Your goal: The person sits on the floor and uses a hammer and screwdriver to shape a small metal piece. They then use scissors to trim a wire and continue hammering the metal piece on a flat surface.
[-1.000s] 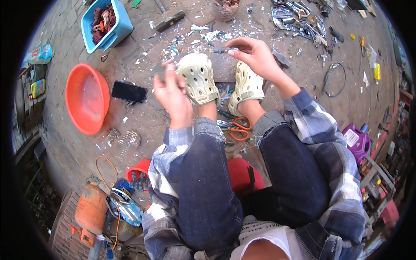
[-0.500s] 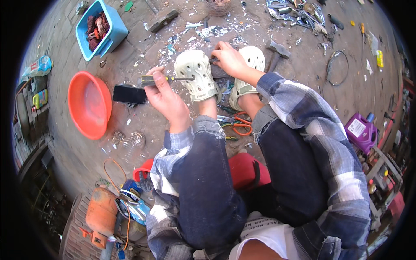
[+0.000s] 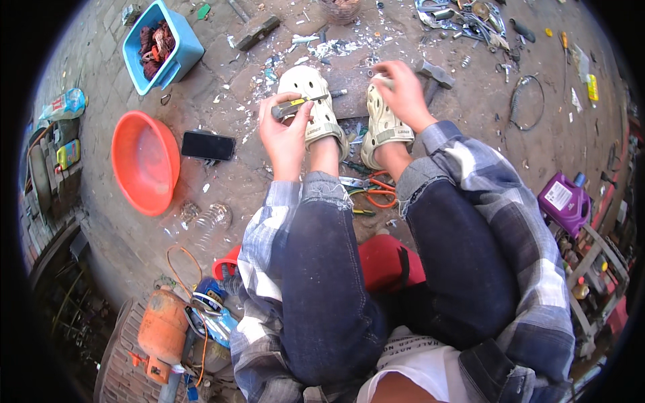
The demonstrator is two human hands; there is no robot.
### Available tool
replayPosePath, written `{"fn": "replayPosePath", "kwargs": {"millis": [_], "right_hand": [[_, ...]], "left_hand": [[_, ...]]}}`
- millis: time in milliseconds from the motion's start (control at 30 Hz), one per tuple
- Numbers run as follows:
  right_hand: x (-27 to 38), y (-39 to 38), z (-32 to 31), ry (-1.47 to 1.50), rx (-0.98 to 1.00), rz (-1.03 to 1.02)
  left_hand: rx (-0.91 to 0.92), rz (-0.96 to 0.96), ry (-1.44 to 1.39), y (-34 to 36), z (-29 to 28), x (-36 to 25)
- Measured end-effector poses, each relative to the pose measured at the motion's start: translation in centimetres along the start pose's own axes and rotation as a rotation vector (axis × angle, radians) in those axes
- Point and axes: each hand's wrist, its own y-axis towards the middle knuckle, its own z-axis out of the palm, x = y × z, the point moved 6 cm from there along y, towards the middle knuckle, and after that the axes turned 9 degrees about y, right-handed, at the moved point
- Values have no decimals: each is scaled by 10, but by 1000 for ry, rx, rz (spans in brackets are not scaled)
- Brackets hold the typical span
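Observation:
My left hand (image 3: 285, 138) is closed around a screwdriver (image 3: 292, 106) with a dark and yellow handle, its shaft pointing right across the left cream clog (image 3: 309, 79). Above the right clog (image 3: 383, 124), my right hand (image 3: 406, 94) has its fingers curled together; whatever they may hold is too small to make out. Between the clogs a flat dark block (image 3: 353, 106) lies on the ground, with a small grey metal cylinder (image 3: 338, 93) on it. A hammer (image 3: 435, 75) rests just right of my right hand.
A phone (image 3: 208, 145) and red basin (image 3: 146, 163) lie left, below a blue tub (image 3: 161, 47) of dark red scraps. Orange-handled pliers (image 3: 376, 190) sit between my feet. Loose tools (image 3: 463, 20) are piled far right; a purple jug (image 3: 564, 203) stands right. White debris litters the ground ahead.
My left hand has moved right and slightly up with the screwdriver, now over the left clog. My right hand has shifted right, away from the block, uncovering the metal cylinder.

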Motion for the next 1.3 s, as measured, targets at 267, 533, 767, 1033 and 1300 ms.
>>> {"fn": "replayPosePath", "kwargs": {"millis": [267, 533, 767, 1033, 1300], "right_hand": [[-121, -118, -65, -240, -297, 519], [-143, -142, -30, -54, -128, 739], [-155, -136, -35, -99, -47, 722], [-165, -137, -34, -14, -99, 815], [-154, -130, -28, 1444, -196, 1136]], "left_hand": [[96, -49, 21, 4, 30, 9], [21, 69, 176, 2, 33, 16], [5, 169, 274, 0, 39, 5], [3, 188, 313, 0, 38, 1], [20, 20, 164, 7, 38, 21]]}}
